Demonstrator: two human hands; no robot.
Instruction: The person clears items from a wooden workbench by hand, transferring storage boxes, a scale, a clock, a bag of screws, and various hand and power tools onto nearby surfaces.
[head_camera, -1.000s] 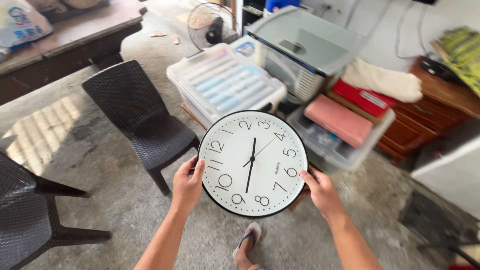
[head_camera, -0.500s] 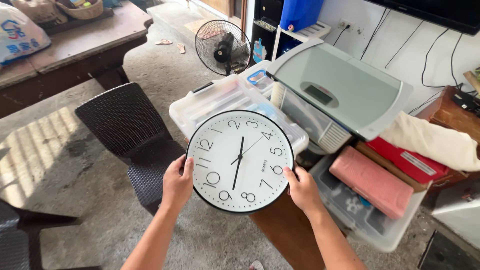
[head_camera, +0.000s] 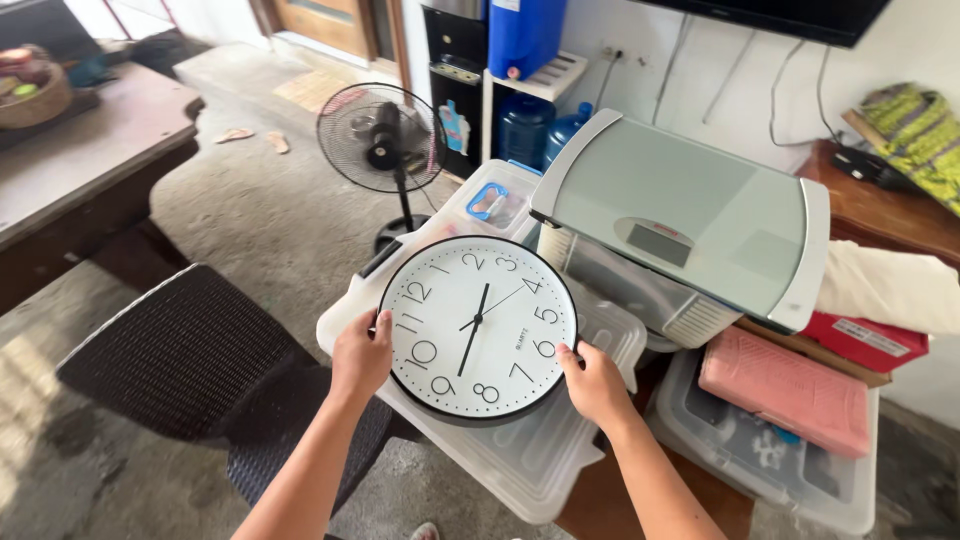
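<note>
A round wall clock (head_camera: 478, 329) with a white face and black rim is held in front of me, face up and tilted. My left hand (head_camera: 360, 358) grips its left edge with the thumb on the face. My right hand (head_camera: 594, 383) grips the lower right edge. The clock hovers over a clear plastic storage box with a lid (head_camera: 560, 440).
A black woven chair (head_camera: 190, 365) stands at lower left. A grey scale-like device (head_camera: 700, 215) rests on boxes to the right, beside a pink case (head_camera: 785, 390) in a clear bin. A standing fan (head_camera: 380, 140), blue water jugs (head_camera: 525, 130), a wooden table (head_camera: 80, 165) and a wooden cabinet (head_camera: 880, 205) surround this.
The view has moved forward and up toward the boxes. The clock, still in both hands, now sits over the clear lidded box instead of the floor.
</note>
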